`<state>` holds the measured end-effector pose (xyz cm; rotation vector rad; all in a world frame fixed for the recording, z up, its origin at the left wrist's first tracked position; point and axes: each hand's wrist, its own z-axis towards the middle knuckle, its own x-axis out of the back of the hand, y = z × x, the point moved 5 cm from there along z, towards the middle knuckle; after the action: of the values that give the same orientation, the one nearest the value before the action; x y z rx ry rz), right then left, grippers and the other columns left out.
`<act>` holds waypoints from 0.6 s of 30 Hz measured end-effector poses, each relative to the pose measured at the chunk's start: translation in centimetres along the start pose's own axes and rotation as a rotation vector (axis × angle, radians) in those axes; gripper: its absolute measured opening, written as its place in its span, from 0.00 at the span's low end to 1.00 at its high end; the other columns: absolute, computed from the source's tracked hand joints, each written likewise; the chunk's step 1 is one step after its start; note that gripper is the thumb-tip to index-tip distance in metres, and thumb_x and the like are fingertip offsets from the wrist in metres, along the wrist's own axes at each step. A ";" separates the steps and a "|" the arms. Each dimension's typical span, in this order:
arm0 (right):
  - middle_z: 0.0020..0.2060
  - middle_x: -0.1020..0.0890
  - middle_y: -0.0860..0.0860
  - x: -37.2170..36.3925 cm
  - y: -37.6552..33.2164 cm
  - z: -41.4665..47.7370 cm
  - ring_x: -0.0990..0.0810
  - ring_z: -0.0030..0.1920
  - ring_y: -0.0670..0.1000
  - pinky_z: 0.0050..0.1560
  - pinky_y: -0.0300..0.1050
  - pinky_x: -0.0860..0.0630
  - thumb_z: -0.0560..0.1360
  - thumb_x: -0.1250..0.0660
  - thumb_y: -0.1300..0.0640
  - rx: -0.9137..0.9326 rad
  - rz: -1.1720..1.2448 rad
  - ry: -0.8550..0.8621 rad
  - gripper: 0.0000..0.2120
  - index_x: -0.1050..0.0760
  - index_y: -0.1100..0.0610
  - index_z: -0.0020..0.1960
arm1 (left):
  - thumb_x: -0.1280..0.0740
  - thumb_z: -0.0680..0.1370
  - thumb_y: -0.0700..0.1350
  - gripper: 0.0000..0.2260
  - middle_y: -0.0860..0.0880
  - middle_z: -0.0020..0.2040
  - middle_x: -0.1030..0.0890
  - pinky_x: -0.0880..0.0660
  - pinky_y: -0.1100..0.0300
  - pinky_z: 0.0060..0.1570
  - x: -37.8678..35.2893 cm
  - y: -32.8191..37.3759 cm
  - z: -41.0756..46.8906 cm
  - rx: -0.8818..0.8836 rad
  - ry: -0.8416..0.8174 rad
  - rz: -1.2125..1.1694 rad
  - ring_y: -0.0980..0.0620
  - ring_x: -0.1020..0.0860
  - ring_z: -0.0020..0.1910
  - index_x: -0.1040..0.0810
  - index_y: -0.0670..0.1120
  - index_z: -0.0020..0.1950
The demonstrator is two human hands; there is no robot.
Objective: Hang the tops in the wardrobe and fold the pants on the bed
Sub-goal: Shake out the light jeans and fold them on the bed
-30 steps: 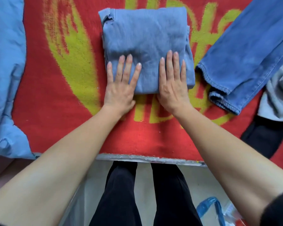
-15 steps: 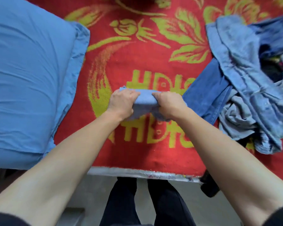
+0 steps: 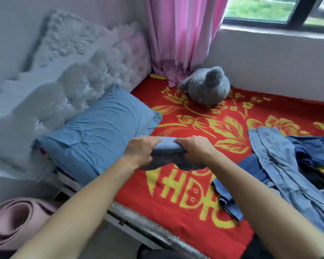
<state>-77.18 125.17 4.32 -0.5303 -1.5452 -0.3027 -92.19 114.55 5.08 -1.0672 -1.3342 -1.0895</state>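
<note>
Blue wrinkled pillow [image 3: 101, 131] lies against the tufted white headboard [image 3: 79, 79]. Folded light-blue pants bundle [image 3: 167, 146] is held above the red-and-yellow patterned blanket [image 3: 176, 199], just beside the pillow: left hand [image 3: 141, 152] clamped on its left end, right hand [image 3: 194, 148] on its right, fingers curled closed. Heap of unfolded blue garments [image 3: 281, 165] lies right.

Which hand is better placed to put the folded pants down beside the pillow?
Left. Both hands grip the folded pants, but the left hand is on the side nearer the blue pillow; the right hand is nearer the unfolded clothes.
</note>
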 end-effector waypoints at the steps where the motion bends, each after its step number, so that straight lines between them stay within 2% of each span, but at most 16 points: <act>1: 0.44 0.17 0.47 0.1 -1.1 -0.6 0.18 0.45 0.56 0.37 0.46 0.31 0.69 0.35 0.48 0.059 0.005 0.021 0.15 0.27 0.45 0.56 | 0.35 0.72 0.43 0.29 0.53 0.68 0.24 0.27 0.54 0.57 0.5 0.1 -2.2 0.043 0.000 -0.001 0.48 0.25 0.65 0.32 0.56 0.73; 4: 0.47 0.16 0.46 -0.2 -4.4 -3.1 0.18 0.48 0.55 0.38 0.45 0.32 0.67 0.36 0.51 0.203 0.048 0.065 0.20 0.26 0.44 0.59 | 0.36 0.70 0.41 0.29 0.51 0.63 0.20 0.26 0.53 0.52 1.6 0.4 -8.9 0.171 0.016 -0.004 0.43 0.22 0.60 0.30 0.57 0.71; 8: 0.49 0.16 0.47 0.2 -10.9 -6.0 0.18 0.51 0.56 0.42 0.47 0.26 0.69 0.36 0.51 0.360 0.115 0.045 0.21 0.26 0.42 0.62 | 0.37 0.69 0.40 0.25 0.51 0.58 0.18 0.25 0.53 0.50 3.7 -0.2 -18.7 0.366 0.001 -0.045 0.43 0.21 0.57 0.26 0.57 0.64; 13: 0.51 0.16 0.50 2.0 -20.9 -8.4 0.19 0.53 0.58 0.46 0.48 0.25 0.73 0.35 0.49 0.558 0.116 0.033 0.17 0.25 0.44 0.61 | 0.37 0.69 0.41 0.23 0.51 0.54 0.17 0.24 0.52 0.48 7.3 -1.7 -30.8 0.585 0.044 -0.060 0.43 0.20 0.53 0.25 0.60 0.61; 18: 0.48 0.17 0.51 4.5 -31.6 -12.3 0.19 0.50 0.58 0.41 0.46 0.31 0.73 0.35 0.49 0.733 0.099 0.096 0.14 0.24 0.44 0.58 | 0.37 0.70 0.41 0.23 0.54 0.55 0.18 0.24 0.52 0.49 10.9 -2.5 -42.5 0.719 0.149 -0.008 0.46 0.20 0.54 0.25 0.61 0.61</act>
<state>-82.47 92.68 13.61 -0.0108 -1.4086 0.3111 -87.30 72.52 16.86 -0.4376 -1.4419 -0.5903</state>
